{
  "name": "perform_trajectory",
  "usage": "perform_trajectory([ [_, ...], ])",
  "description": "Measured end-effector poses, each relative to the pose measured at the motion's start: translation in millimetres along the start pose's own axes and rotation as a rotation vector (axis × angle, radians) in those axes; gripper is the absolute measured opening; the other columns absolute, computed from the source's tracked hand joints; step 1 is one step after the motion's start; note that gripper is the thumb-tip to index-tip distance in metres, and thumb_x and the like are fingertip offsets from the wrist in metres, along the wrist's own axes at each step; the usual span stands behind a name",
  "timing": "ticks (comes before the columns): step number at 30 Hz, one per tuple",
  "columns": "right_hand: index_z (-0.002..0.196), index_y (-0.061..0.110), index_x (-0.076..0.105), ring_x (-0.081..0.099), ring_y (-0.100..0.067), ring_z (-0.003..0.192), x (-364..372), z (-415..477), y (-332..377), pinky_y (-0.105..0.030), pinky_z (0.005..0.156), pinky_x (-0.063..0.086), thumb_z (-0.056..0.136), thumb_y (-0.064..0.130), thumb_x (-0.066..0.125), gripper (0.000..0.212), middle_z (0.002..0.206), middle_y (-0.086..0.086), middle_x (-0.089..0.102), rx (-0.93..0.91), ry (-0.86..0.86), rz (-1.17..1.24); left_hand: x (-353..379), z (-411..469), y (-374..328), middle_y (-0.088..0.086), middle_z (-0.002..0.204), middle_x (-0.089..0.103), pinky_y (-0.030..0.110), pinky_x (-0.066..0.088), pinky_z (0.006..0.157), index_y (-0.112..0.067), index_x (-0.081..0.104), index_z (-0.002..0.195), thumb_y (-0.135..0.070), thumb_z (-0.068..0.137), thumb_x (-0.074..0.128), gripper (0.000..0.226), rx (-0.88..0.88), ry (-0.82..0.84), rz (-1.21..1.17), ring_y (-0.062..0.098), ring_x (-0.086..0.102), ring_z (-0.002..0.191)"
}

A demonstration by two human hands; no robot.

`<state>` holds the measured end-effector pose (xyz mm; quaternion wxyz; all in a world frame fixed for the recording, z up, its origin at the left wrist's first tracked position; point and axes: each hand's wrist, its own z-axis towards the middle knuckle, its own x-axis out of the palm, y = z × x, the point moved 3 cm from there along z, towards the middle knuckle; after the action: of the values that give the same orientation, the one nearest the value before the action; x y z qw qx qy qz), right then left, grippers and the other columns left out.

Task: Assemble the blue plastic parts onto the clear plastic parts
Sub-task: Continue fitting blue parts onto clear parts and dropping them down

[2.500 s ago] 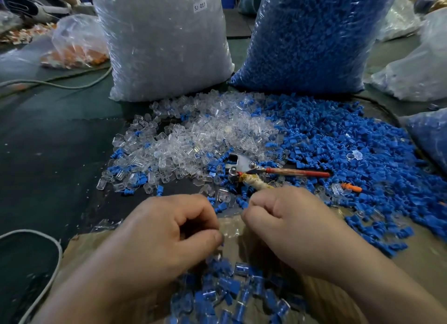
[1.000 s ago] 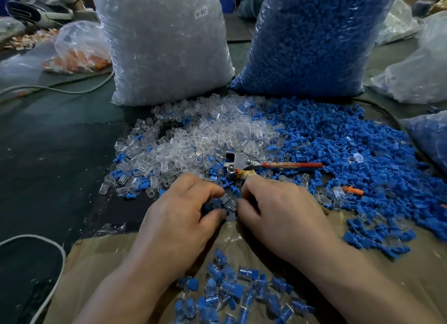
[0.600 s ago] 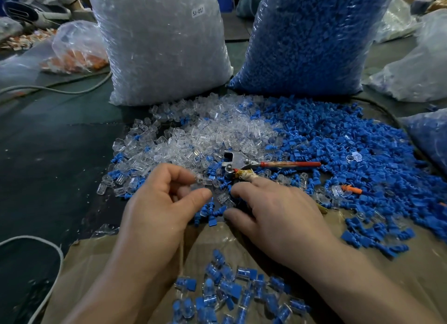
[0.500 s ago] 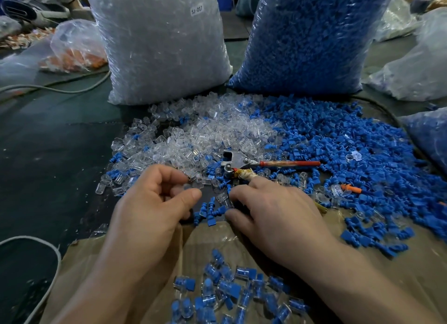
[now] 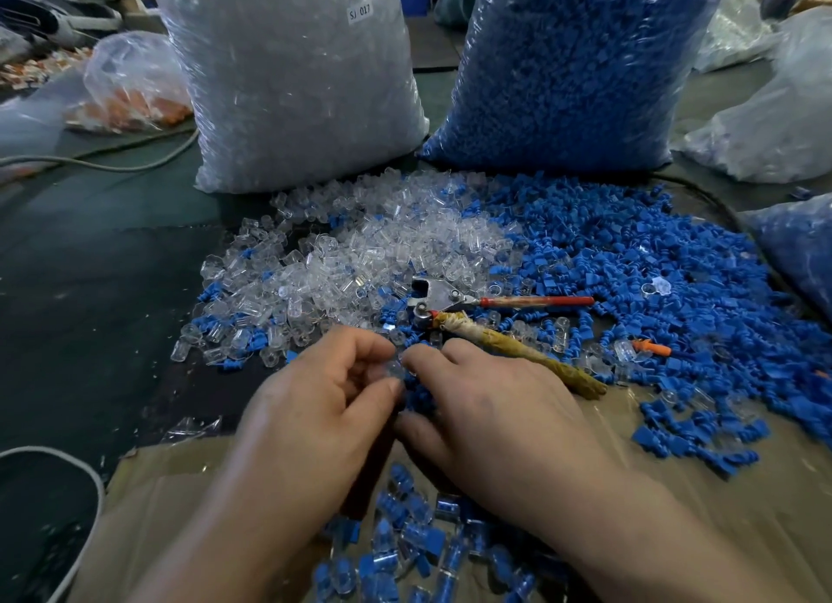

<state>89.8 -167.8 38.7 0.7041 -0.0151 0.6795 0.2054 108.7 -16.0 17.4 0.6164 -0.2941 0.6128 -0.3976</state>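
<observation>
Left hand [image 5: 324, 404]: mine, knuckles up, fingers curled, thumb and forefinger pinching a clear part [image 5: 395, 370].
Right hand [image 5: 490, 409]: mine, palm down, forefinger tip at my left fingertips; its grip is hidden.

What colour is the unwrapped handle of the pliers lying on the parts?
The unwrapped handle is red, clearest in the head view.

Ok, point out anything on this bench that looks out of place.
One orange piece lies among the blue parts at right, a stray colour in that heap. A pair of pliers lies amid the loose parts, one handle wrapped in frayed brownish tape.
</observation>
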Motion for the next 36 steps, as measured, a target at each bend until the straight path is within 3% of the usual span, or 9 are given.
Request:
perform_trajectory([
  [4,0.119,0.034,0.044,0.058,-0.022,0.082,-1.0,2.0,-3.0,-0.036,0.058,0.039,0.098,0.044,0.04,0.023,0.094,0.009,0.048,-0.01,-0.004,0.011,4.5,2.3,1.4,-0.014,0.083,0.075,0.019,0.056,0.063,-0.049,0.066,0.097,-0.018,0.089,0.073,0.032,0.007,0.062,-0.109,0.003,0.071,0.071],
  [9,0.097,0.03,0.045,0.056,-0.023,0.082,-1.3,1.3,-8.0,-0.04,0.065,0.047,0.096,0.036,0.045,0.006,0.093,0.008,0.049,-0.015,-0.022,0.035,4.1,6.9,9.5,-0.005,0.082,0.075,0.037,0.061,0.069,-0.044,0.07,0.096,-0.016,0.086,0.077,0.031,-0.075,0.012,-0.258,0.016,0.076,0.075],
  [13,0.107,0.033,0.058,0.052,-0.004,0.089,-8.2,0.6,-19.5,-0.027,0.076,0.046,0.095,0.038,0.049,0.016,0.103,0.014,0.061,0.119,-0.148,0.242,4.3,7.7,9.8,-0.001,0.077,0.073,0.027,0.059,0.057,-0.041,0.073,0.093,-0.02,0.079,0.079,0.025,-0.103,0.014,-0.374,0.016,0.073,0.065],
  [17,0.108,0.049,0.058,0.057,0.011,0.069,-9.7,-3.8,-26.4,-0.008,0.052,0.041,0.093,0.036,0.056,0.02,0.081,0.032,0.064,0.24,-0.111,0.646,6.1,6.0,7.1,0.003,0.077,0.069,0.034,0.057,0.058,-0.032,0.073,0.089,-0.019,0.072,0.077,0.021,-0.165,0.031,-0.534,0.023,0.068,0.062],
  [19,0.098,0.044,0.065,0.057,0.004,0.05,-9.7,-4.0,-25.6,-0.01,0.045,0.039,0.096,0.031,0.056,0.016,0.061,0.021,0.064,0.276,-0.051,0.839,6.1,5.1,3.8,0.004,0.077,0.069,0.03,0.057,0.058,-0.03,0.073,0.087,-0.012,0.077,0.075,0.021,-0.167,0.047,-0.564,0.022,0.07,0.064],
  [24,0.089,0.034,0.066,0.061,-0.016,0.052,-10.3,-5.2,-20.4,-0.028,0.052,0.051,0.099,0.022,0.053,0.02,0.059,-0.005,0.066,0.352,0.054,1.23,5.2,2.8,-6.0,0.007,0.077,0.071,0.022,0.054,0.054,-0.026,0.076,0.083,-0.009,0.077,0.071,0.018,-0.174,0.095,-0.646,0.018,0.072,0.065],
  [27,0.091,0.036,0.064,0.063,-0.015,0.053,-9.8,-4.6,-19.4,-0.029,0.054,0.053,0.099,0.023,0.053,0.018,0.063,-0.004,0.068,0.324,0.037,1.196,7.4,2.5,-6.6,0.005,0.075,0.071,0.023,0.055,0.053,-0.029,0.075,0.083,-0.003,0.085,0.07,0.027,-0.142,0.085,-0.595,0.02,0.073,0.068],
  [32,0.1,0.04,0.061,0.062,0.004,0.079,-11.6,-4.2,-14.0,-0.019,0.061,0.052,0.093,0.032,0.059,0.011,0.085,0.027,0.066,0.129,-0.096,0.641,9.9,1.2,-10.1,0.006,0.073,0.072,0.024,0.055,0.054,-0.028,0.075,0.085,-0.029,0.066,0.075,0.019,-0.111,0.086,-0.608,0.018,0.072,0.065],
  [36,0.104,0.05,0.058,0.065,0.001,0.074,-11.4,-4.8,-16.9,-0.022,0.065,0.054,0.091,0.027,0.061,0.026,0.083,0.025,0.068,0.174,-0.12,0.722,7.9,2.1,-6.7,0.005,0.074,0.072,0.026,0.056,0.054,-0.029,0.075,0.085,-0.032,0.065,0.075,0.021,-0.109,0.067,-0.598,0.02,0.073,0.067],
])
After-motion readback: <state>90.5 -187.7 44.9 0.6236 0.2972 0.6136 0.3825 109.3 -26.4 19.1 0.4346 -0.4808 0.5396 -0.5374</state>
